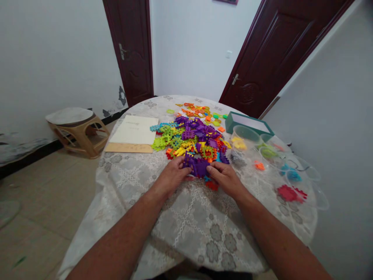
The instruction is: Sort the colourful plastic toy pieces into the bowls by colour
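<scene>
Purple building pieces [200, 168], flat with notched edges, are held between my two hands at the near side of a mixed pile. My left hand [175, 173] is closed on their left side, fingers curled round the edge. On the right side my right hand [225, 177] pinches the purple plastic. Whether the pieces are joined together I cannot tell. Just beyond lies the pile, with more purple pieces [201, 130], green pieces [163, 140] and yellow pieces [186, 147]. A red piece [212, 186] lies beside my right hand's fingers.
Clear plastic tubs [246, 134] with sorted pieces stand on the right, near a red piece group [291, 193]. Behind them is a green box [247, 122]. A cream folder [134, 130] lies left on the patterned tablecloth [186, 229]. A stool [77, 130] stands on the floor.
</scene>
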`<state>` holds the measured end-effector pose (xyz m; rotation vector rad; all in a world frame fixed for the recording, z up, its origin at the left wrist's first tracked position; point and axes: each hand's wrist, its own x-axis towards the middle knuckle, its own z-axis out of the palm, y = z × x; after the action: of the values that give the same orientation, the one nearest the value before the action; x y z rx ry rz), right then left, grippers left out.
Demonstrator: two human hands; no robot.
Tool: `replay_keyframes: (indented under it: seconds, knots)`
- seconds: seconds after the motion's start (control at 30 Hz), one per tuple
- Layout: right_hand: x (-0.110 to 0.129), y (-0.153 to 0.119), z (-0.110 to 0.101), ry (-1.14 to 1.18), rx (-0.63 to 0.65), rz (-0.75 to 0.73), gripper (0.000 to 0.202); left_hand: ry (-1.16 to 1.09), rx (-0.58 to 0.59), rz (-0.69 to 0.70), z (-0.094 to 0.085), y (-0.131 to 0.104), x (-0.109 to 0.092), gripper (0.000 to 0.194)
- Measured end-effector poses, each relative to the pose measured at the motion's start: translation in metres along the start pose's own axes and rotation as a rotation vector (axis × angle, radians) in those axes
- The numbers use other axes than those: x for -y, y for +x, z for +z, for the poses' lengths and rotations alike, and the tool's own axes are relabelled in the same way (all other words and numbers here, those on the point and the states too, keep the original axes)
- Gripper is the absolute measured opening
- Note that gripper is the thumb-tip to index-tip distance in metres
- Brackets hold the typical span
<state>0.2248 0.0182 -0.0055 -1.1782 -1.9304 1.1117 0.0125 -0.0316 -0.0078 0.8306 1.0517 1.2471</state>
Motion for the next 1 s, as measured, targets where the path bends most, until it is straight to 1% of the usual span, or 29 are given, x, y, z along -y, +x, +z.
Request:
replay_keyframes:
  seconds: [0.1,0.13,0.2,0.27,0.33,0.47,0.57,0.67,0.77,0.83,0.9,1.0]
  knots:
    - [-0.006,0.001,-0.010,0.110,-0.112,0.025,0.037,0.001,-0.076,0.026,-0.002,0.002,0.002,0.031]
    - [-0.008,0.001,-0.012,0.158,-0.127,0.028,0.037,0.001,-0.086,0.032,-0.003,0.002,0.002,0.031]
    - [-0.010,0.000,-0.012,0.220,-0.099,0.024,0.037,0.002,-0.069,0.030,-0.003,0.002,0.003,0.032]
    - [-0.009,0.000,-0.007,0.209,-0.044,0.021,0.036,0.003,-0.029,0.014,-0.002,0.002,0.004,0.030]
    - [-0.005,-0.001,0.002,0.136,-0.012,0.023,0.034,0.011,0.008,0.010,-0.002,0.001,0.005,0.027]
    - [0.002,-0.003,0.019,0.054,-0.027,0.038,0.030,0.079,0.031,0.038,-0.002,0.000,0.006,0.032]
    - [0.002,-0.004,0.023,0.027,-0.027,0.019,0.029,0.104,0.025,0.035,-0.001,-0.001,0.004,0.034]
    - [-0.001,-0.003,0.018,-0.090,-0.036,-0.097,0.028,0.049,0.012,0.007,0.001,-0.002,0.002,0.036]
    - [-0.006,0.001,0.009,-0.293,-0.141,-0.299,0.026,-0.023,-0.051,0.020,0.001,-0.002,-0.002,0.037]
    - [-0.011,0.005,0.003,-0.457,-0.196,-0.401,0.028,-0.077,-0.109,0.054,-0.001,0.000,-0.005,0.038]
    - [-0.015,0.008,0.000,-0.619,-0.184,-0.424,0.029,-0.130,-0.152,0.087,-0.003,0.001,-0.009,0.039]
    - [-0.019,0.010,0.002,-0.800,-0.116,-0.348,0.030,-0.193,-0.173,0.112,-0.005,0.001,-0.014,0.042]
